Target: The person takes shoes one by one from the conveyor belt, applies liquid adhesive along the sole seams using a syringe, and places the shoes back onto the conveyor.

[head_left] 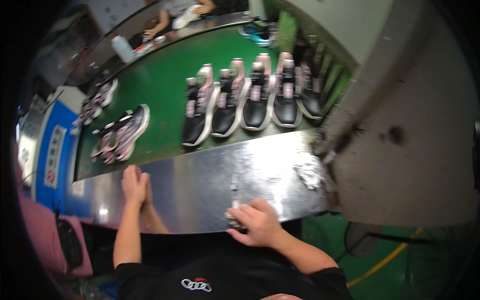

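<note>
Just beyond our left hand lie black-and-pink sneakers; that hand, fingers nearly straight, seemingly holding nothing, is over the metal worktop. Black-toed sneakers stand in a row ahead of our right hand, which curls around a small, blurred object.

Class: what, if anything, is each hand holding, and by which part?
Right hand: a small blurred thing, gripped by its dark near end. Left hand: nothing visible.
</note>
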Motion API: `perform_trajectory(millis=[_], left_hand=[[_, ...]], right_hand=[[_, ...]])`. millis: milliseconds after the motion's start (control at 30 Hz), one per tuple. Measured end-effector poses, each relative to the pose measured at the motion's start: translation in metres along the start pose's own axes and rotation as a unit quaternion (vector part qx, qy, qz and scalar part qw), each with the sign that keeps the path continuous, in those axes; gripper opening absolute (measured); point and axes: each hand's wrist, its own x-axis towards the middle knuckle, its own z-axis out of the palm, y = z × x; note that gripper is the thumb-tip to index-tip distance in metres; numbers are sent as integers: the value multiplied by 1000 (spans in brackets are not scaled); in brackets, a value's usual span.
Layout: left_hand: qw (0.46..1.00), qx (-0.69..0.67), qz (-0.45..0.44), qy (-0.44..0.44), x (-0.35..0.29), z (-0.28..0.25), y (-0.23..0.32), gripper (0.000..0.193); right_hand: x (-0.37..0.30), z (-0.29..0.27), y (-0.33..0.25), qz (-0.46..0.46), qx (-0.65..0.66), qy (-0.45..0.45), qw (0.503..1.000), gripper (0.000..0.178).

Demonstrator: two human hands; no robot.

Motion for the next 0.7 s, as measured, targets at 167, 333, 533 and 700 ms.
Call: perform_trajectory(millis=[167,333,533,700], left_hand=[[998,31,47,26,17,27,-19,55],[997,-26,-36,-60,25,39,-29,60],[991,115,73,-18,27,30,-50,44],[968,163,190,12,17,17,-34,33]], right_hand=[[-5,-7,-1,-15,5,35,999,47],[-16,0,5,-18,13,73,997,45],[-22,4,-1,-10,14,89,996,45],[-19,13,1,-19,3,113,993,42]])
